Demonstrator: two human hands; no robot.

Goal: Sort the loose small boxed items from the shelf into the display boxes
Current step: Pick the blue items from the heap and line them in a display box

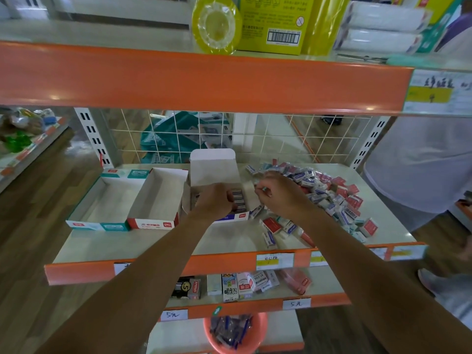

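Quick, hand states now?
Left hand: curled over small blue boxes in the white cardboard display box, grip unclear.
Right hand: pinches a small white boxed item.

Retail shop, prob. stationery/small goods. Metal gondola racks w/ orange shelf edge (204, 77) strips, slotted upright (94, 134), wire grid back (281, 139). Handwritten price tag (296, 304) reads "5元". Printed label (274, 261) on mid shelf front. Stock: yellow carton (275, 24) w/ barcode, open display boxes (158, 198), heap of small boxed items (332, 192), pink tub (235, 335) of wrapped pieces. Second rack (25, 149) at left, wood-look floor.
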